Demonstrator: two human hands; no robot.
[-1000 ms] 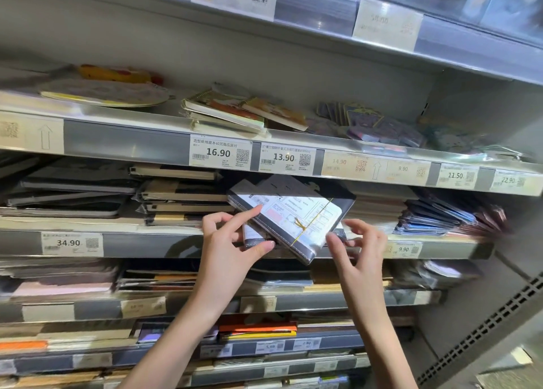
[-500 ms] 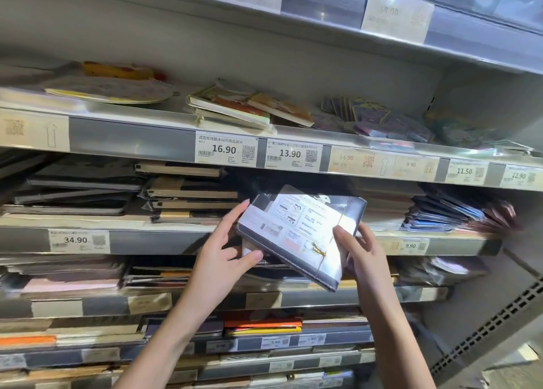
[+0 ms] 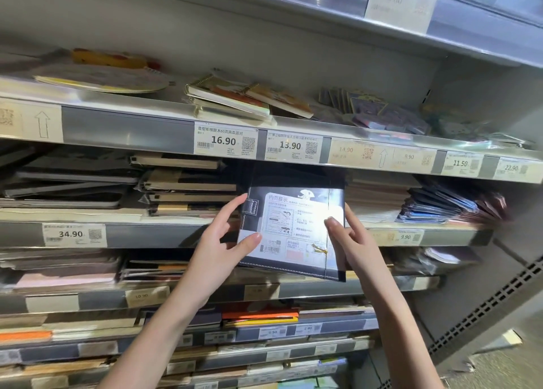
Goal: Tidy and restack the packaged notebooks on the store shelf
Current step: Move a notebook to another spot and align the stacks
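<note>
A dark packaged notebook (image 3: 293,230) with a white label, a small clasp and a gold cord is held upright in front of the second shelf (image 3: 164,233). My left hand (image 3: 223,247) grips its left edge, thumb on the front. Over on the right edge, my right hand (image 3: 349,241) has its thumb across the front and its fingers behind. Directly left of it sits a stack of brown and black notebooks (image 3: 188,191). The shelf spot behind the held notebook is hidden.
Flat dark notebooks (image 3: 70,183) fill the shelf's left end and a fanned pile of blue packets (image 3: 440,206) lies to the right. The shelf above carries spiral notebooks (image 3: 235,97). Lower shelves hold more stacked stationery. Price tags run along every shelf edge.
The notebook has been turned from a tilted, angled pose to nearly upright and square, facing me. Both hands shifted with it and now clasp its two side edges.
</note>
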